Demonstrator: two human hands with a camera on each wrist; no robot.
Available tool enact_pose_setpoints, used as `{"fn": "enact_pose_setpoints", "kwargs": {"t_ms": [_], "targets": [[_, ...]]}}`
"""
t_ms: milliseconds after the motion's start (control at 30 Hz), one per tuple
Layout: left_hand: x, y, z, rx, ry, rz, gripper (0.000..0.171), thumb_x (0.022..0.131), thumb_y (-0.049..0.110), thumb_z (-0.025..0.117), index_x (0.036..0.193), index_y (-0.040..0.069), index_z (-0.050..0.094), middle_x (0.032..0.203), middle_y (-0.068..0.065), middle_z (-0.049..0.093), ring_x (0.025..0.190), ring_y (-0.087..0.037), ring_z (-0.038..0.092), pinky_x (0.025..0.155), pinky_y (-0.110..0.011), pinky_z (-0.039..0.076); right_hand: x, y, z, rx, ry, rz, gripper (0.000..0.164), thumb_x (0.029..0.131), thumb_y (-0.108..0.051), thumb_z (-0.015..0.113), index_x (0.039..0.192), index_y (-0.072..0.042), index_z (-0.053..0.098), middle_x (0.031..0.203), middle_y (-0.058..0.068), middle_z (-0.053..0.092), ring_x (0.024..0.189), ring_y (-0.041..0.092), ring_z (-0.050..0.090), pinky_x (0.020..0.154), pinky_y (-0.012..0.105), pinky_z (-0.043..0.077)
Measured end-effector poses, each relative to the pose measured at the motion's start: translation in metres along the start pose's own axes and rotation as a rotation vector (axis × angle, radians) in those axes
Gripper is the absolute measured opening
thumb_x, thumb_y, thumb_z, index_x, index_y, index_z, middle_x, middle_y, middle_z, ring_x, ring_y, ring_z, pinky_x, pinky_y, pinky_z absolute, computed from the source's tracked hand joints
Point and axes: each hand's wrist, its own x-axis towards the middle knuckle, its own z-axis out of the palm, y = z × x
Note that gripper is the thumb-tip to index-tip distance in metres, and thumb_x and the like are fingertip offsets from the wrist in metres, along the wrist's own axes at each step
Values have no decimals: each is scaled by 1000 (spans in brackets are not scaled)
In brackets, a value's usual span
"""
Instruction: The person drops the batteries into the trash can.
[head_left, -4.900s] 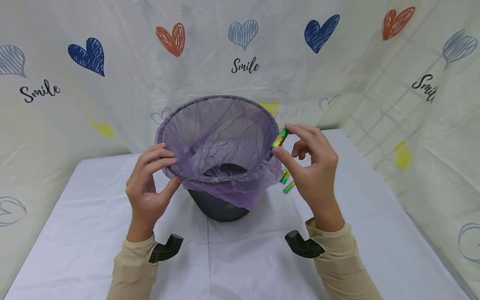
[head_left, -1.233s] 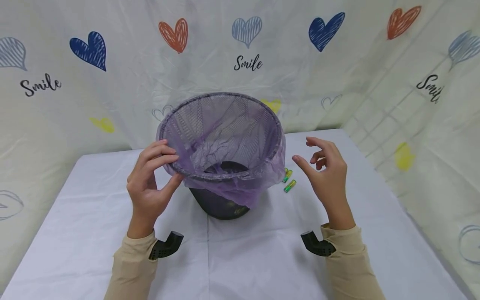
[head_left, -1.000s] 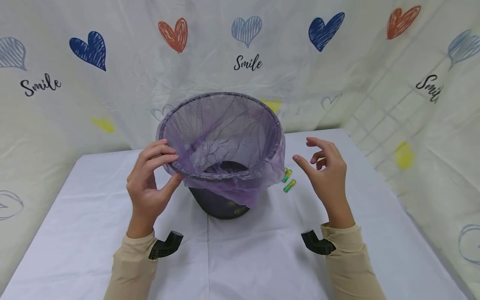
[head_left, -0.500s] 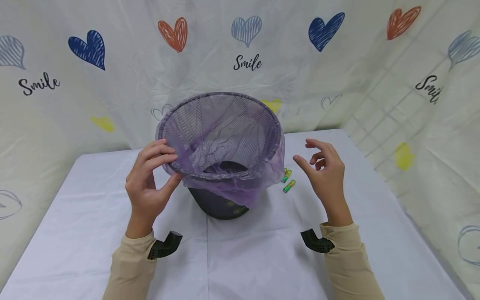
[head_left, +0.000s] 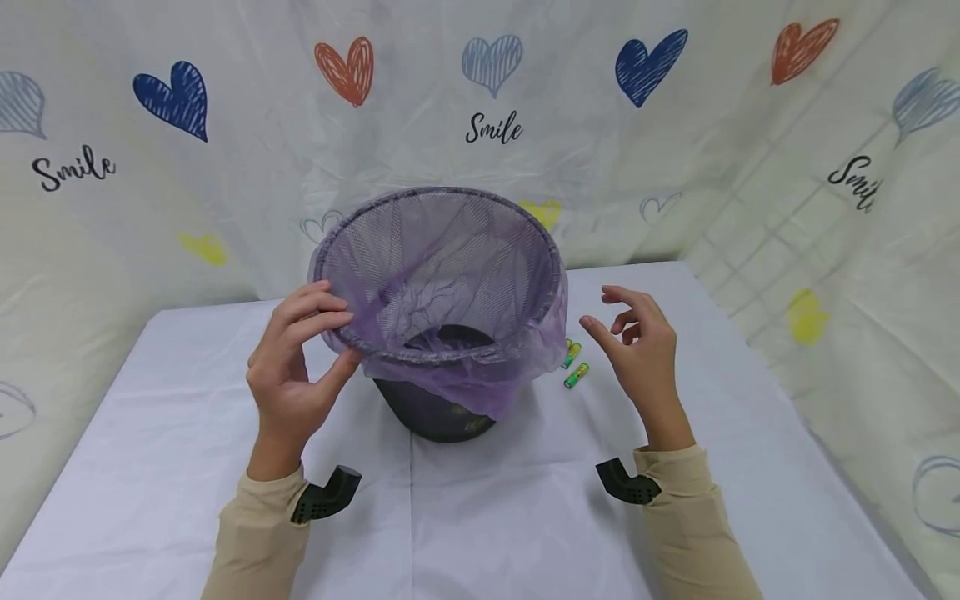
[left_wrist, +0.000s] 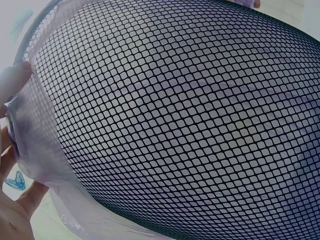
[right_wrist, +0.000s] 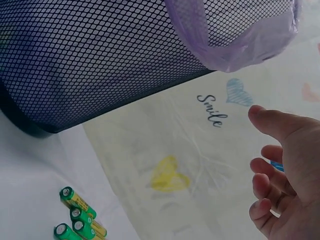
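Observation:
A black mesh wastebasket [head_left: 442, 410] tilts toward me, lined with a thin purple plastic bag [head_left: 480, 375] folded over its rim. My left hand [head_left: 292, 375] pinches the lined rim on the left, thumb outside and fingers over the edge. In the left wrist view, mesh fills most of the frame beside that hand [left_wrist: 12, 205]. My right hand [head_left: 641, 354] hovers right of the basket, holding nothing, thumb and fingers apart. Below and left of it lie green-and-yellow batteries [head_left: 577, 375]. The right wrist view shows several batteries [right_wrist: 82, 217] close together.
A white cloth covers the table [head_left: 480, 517]. Behind it hangs a pale backdrop [head_left: 420, 125] printed with hearts and "Smile". A faint yellowish patch [head_left: 477, 423] shows low on the basket's front; what it is I cannot tell.
Earlier my right hand pinched a battery beside the basket's right rim; now it holds none and is farther right. Lately it shifts slightly left and down. My left hand keeps its hold.

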Motion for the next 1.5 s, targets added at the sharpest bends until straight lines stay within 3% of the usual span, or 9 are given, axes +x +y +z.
{"fn": "enact_pose_setpoints", "kwargs": {"t_ms": [333,533,800,1067,1400,1500], "targets": [[1,1,-1,2,-13,-13,31,75,13,73,86,-14,63,93,-25,61,105,-41,53,101,-43,43,-1,41,10,-21,-19,-3,47,73,-18,75,118,-14,60,103,6,62,68,15,48,56,19,39],[0,1,-2,15,-17,-22,31,75,13,73,86,-14,63,94,-25,61,106,-40,53,102,-43,43,-2,46,13,-28,-31,7,46,75,-22,75,118,-13,60,104,4,62,68,15,48,58,17,39],[-1,1,-3,27,-22,-29,31,75,14,73,87,-14,64,95,-24,61,107,-39,53,102,-42,43,-5,54,19,-31,-55,28,47,74,-23,75,117,-14,60,103,4,62,68,14,48,59,27,41],[0,2,-3,19,-15,-25,31,75,13,73,87,-14,63,94,-24,61,107,-39,54,102,-43,43,-5,59,21,-39,-75,35,47,75,-22,75,118,-13,60,103,6,62,68,18,48,59,22,42],[0,0,-2,23,-12,-21,31,75,14,73,86,-14,63,93,-25,61,106,-40,53,102,-43,43,-5,69,24,-82,-116,51,47,75,-26,74,118,-12,59,103,6,62,68,17,50,60,30,44],[0,0,-2,22,-13,-22,31,75,13,73,86,-14,63,93,-25,61,106,-40,53,102,-43,43,-6,72,25,-97,-128,63,46,76,-26,74,117,-12,60,103,5,62,68,16,49,59,27,43]]}}
